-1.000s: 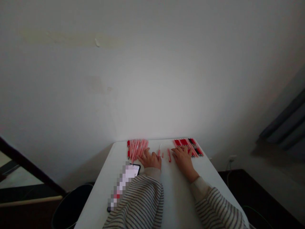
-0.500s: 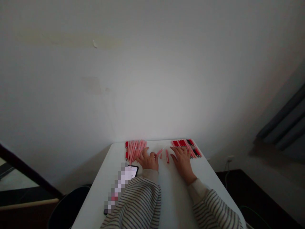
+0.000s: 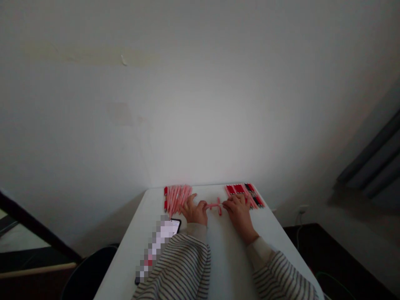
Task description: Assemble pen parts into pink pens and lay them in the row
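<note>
My left hand [image 3: 195, 212] is closed, pinching a pink pen barrel [image 3: 213, 205] between thumb and forefinger. The barrel lies level and points right. My right hand [image 3: 239, 212] is closed at its other end, with its fingertips on a thin pale rod [image 3: 221, 205], perhaps a refill, in line with the barrel. How far the rod sits inside is too small to tell. Under them, a red-and-pink pen piece [image 3: 220, 211] rests on the table. Left of my left hand are several pink pens [image 3: 177, 196]; beyond my right hand lie several pens with red and black parts [image 3: 239, 188].
The white table [image 3: 229, 262] stands against a grey wall [image 3: 200, 104]. A phone [image 3: 168, 235] lies on its left side, beside my left sleeve. A dark round bin-like object [image 3: 90, 273] is at lower left. A socket with a cord [image 3: 302, 208] is at right.
The pink barrel has swung from tilted upward to level. My right hand's fingers have closed onto the thin pale rod at the barrel's right end.
</note>
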{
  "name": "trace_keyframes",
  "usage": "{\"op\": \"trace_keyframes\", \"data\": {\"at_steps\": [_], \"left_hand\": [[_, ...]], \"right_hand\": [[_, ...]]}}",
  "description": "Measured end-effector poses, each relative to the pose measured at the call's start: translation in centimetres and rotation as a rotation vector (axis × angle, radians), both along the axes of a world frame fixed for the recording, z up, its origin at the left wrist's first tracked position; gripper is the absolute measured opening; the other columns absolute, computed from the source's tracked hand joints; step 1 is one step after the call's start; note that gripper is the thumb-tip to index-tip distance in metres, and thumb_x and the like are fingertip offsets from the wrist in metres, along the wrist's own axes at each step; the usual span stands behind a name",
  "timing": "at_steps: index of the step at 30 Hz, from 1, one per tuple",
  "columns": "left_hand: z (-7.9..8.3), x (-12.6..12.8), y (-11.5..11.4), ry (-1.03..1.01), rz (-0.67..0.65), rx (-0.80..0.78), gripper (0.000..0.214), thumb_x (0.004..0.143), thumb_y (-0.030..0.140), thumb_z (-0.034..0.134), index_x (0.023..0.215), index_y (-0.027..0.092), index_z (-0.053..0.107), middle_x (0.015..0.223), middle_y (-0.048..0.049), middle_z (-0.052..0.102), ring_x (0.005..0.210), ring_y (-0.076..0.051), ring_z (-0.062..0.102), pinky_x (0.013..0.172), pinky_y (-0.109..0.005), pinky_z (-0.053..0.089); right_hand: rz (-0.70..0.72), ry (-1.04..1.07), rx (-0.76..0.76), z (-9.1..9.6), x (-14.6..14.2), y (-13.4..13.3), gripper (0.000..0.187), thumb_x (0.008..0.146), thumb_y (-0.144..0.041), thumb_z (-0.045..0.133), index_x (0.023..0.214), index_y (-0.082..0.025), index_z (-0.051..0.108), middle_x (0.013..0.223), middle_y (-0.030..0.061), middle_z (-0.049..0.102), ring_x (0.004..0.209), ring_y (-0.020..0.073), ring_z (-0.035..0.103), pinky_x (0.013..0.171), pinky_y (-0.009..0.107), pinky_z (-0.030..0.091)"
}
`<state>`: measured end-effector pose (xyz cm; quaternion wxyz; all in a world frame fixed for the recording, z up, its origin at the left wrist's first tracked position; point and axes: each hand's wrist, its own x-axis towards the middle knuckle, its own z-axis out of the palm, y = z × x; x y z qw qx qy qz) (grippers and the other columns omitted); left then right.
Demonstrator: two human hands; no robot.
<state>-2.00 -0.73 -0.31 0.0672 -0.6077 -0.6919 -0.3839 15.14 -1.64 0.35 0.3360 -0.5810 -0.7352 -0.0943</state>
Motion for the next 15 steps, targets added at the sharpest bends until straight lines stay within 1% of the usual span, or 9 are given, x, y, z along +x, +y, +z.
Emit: {"op": "trace_keyframes", "data": {"at_steps": [3,8,12,15], "left_hand": [[-0.4,-0.4,0.4,0.008,0.019,0.019,0.009,0.076,0.032,0.064,0.074,0.03,0.072,0.119,-0.0044,0.057,0.116,-0.025,0.044,0.102,-0.052,0.023],[-1.0,-1.0,0.8,0.012,0.051,0.064,0.013,0.077,0.036,0.062,0.075,0.029,0.072,0.119,-0.0054,0.058,0.116,-0.026,0.043,0.098,-0.048,0.027],[-1.0,-1.0,0.7,0.045,0.073,0.109,0.012,0.076,0.037,0.064,0.073,0.029,0.072,0.12,-0.0037,0.059,0.119,-0.026,0.04,0.101,-0.048,0.024],[-0.9,-0.9,0.7,0.052,0.097,0.117,0.013,0.076,0.038,0.063,0.074,0.029,0.072,0.118,-0.0044,0.059,0.118,-0.026,0.041,0.103,-0.048,0.023]], "right_hand": [[-0.029,0.019,-0.009,-0.2,0.4,0.2,0.014,0.087,-0.03,0.057,0.089,-0.031,0.07,0.095,0.0019,0.065,0.105,0.0238,0.044,0.104,0.054,0.016],[-0.09,0.037,0.008,-0.8,1.3,0.6,0.016,0.087,-0.029,0.055,0.088,-0.031,0.071,0.097,0.0011,0.067,0.105,0.0241,0.046,0.106,0.059,0.009],[-0.117,0.019,-0.008,-1.1,1.6,0.7,0.018,0.088,-0.03,0.053,0.09,-0.033,0.071,0.099,0.0007,0.067,0.107,0.0249,0.045,0.106,0.06,0.009],[-0.123,0.01,-0.031,-1.2,1.6,0.7,0.018,0.087,-0.031,0.053,0.09,-0.033,0.071,0.099,0.0017,0.067,0.108,0.0259,0.045,0.105,0.062,0.011]]}}
